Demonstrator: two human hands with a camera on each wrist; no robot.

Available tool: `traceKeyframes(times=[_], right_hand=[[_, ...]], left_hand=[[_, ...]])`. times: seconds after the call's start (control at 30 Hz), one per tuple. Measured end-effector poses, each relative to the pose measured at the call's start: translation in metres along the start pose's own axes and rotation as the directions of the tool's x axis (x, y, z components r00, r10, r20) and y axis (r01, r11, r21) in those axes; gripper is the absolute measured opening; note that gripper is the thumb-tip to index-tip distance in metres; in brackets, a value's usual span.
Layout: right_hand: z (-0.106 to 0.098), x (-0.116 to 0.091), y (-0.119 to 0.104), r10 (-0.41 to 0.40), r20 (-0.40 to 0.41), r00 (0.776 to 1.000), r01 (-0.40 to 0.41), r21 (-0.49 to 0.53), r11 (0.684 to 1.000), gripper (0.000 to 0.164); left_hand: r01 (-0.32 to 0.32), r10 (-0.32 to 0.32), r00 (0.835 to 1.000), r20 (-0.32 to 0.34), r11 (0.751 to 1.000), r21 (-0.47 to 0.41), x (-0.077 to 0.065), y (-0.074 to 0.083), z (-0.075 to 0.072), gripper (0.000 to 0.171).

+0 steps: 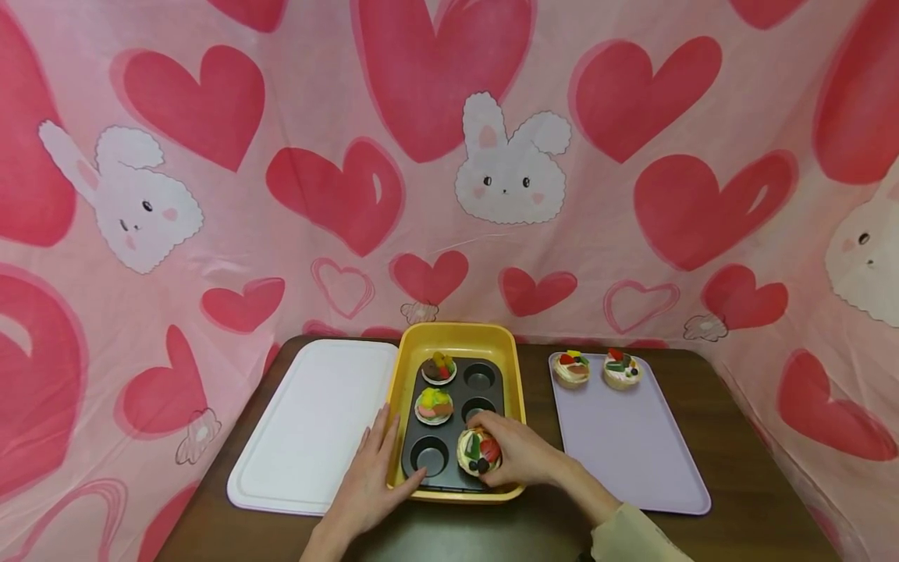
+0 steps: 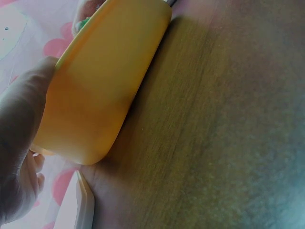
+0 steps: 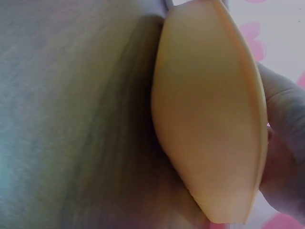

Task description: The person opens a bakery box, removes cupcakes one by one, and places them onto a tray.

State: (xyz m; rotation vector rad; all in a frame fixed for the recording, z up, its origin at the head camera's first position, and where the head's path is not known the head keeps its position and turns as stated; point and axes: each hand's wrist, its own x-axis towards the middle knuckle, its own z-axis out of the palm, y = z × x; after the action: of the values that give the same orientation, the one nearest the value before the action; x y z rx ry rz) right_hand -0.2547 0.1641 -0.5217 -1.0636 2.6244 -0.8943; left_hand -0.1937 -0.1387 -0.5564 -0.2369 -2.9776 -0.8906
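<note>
In the head view my right hand grips a fruit tart with cream, strawberry, green fruit and dark berries on top. The tart is at the front right cup of a dark muffin tin, hiding that cup. The tin lies in a yellow tray. Two topped tarts sit in its left column: a chocolate-coloured one in the back cup and a yellow-topped one in the middle cup. My left hand rests at the tray's front left corner, fingers fairly straight outside, thumb over the rim.
To the left lies a white board, close against the yellow tray. On the right, a lilac tray carries a fruit tart and another fruit tart at its back edge. A heart-patterned curtain stands behind the brown table.
</note>
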Motion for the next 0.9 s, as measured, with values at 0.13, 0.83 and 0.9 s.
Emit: traceKeyframes(times=[0.13,0.83,0.9], right_hand=[[-0.005,-0.001,-0.001,0.023,0.016,1.0,-0.024,0.081,0.996,0.073],[-0.018,-0.004,0.006,0.074,-0.153,0.985,-0.007,0.396,0.918,0.088],[-0.019,-0.006,0.007,0.081,-0.171,0.982,0.004,0.444,0.896,0.092]], left_hand=[[-0.003,0.003,1.0,-0.004,1.0,-0.007,0.0,0.0,0.0,0.107],[0.018,-0.018,1.0,0.013,1.0,-0.016,0.001,0.002,-0.002,0.108],[0.019,-0.019,1.0,0.012,1.0,-0.022,0.001,0.001,-0.002,0.108]])
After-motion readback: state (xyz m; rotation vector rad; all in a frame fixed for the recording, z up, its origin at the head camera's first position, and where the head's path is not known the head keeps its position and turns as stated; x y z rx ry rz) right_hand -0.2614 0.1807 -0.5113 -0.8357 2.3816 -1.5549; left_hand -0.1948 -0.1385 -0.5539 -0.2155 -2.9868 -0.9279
